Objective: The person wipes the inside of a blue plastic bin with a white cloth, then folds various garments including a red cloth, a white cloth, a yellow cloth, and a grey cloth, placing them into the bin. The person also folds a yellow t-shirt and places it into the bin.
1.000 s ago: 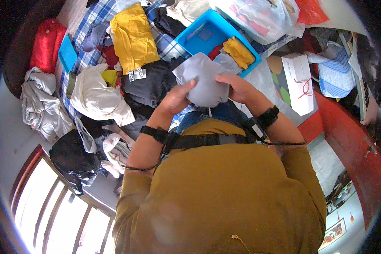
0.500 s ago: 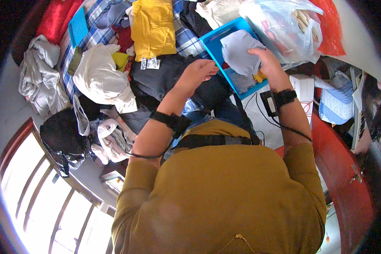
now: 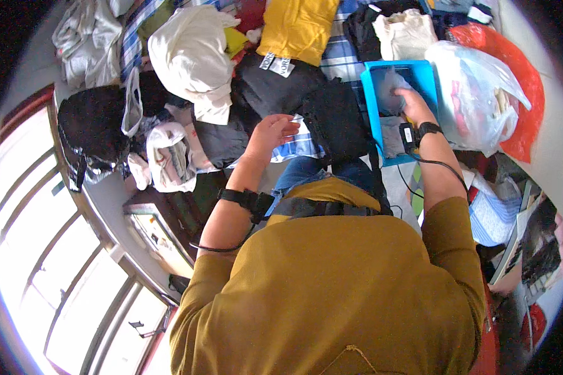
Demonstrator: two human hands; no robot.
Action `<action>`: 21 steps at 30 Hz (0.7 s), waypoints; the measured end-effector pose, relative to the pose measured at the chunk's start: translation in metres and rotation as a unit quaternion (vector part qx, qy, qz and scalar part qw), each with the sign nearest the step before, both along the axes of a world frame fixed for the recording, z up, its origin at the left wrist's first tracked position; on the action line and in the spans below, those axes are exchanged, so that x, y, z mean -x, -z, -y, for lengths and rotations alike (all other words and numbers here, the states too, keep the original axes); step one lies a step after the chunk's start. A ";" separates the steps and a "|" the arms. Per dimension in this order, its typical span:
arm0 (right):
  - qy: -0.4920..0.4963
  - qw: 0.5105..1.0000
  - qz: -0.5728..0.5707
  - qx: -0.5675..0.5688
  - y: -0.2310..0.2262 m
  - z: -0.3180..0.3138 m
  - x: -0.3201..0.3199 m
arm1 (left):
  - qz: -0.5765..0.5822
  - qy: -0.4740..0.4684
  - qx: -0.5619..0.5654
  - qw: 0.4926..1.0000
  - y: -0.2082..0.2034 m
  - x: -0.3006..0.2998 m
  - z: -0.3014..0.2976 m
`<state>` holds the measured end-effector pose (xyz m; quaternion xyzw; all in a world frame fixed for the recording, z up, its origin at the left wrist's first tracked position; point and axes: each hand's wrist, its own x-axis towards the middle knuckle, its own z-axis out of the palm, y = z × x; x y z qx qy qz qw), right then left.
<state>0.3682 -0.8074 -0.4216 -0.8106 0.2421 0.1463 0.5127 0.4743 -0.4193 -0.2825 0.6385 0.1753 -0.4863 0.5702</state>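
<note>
My right hand (image 3: pixel 417 107) reaches into a blue rectangular box (image 3: pixel 370 87) and grips a folded light grey cloth (image 3: pixel 391 82) by its near edge; the fingers under the cloth are hidden. Another grey cloth (image 3: pixel 393 137) lies at the near end of the same box. My left hand (image 3: pixel 273 134) hovers with loosely bent, parted fingers and nothing in them. It is above a blue-white plaid sheet (image 3: pixel 300 145), just left of a black folded garment (image 3: pixel 336 122).
A yellow garment (image 3: pixel 297 31), a white crumpled cloth (image 3: pixel 194 53) and dark garments cover the bed. Right of the box lie a clear plastic bag (image 3: pixel 478 94) and a red bag (image 3: pixel 528 119). Black cables run from both wrist straps. A barred window (image 3: pixel 56 250) is at left.
My right hand has lowered the grey cloth into the blue box. My left hand has moved away from the box, leftward. The whole view has shifted and turned.
</note>
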 end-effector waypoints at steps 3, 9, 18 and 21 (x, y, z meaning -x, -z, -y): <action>0.237 0.929 -0.136 -0.249 0.012 -0.004 -0.005 | 0.005 -0.006 0.001 1.000 -0.002 0.004 -0.009; 0.047 0.953 -0.132 0.268 -0.008 -0.012 -0.029 | -0.017 -0.049 -0.032 0.998 0.011 0.001 -0.020; -0.091 0.961 -0.103 0.240 0.014 -0.029 -0.031 | 0.019 0.004 -0.045 0.999 0.038 -0.024 -0.027; -0.101 0.970 -0.107 0.194 0.028 -0.019 -0.035 | 0.077 0.040 -0.060 0.994 0.053 -0.047 -0.029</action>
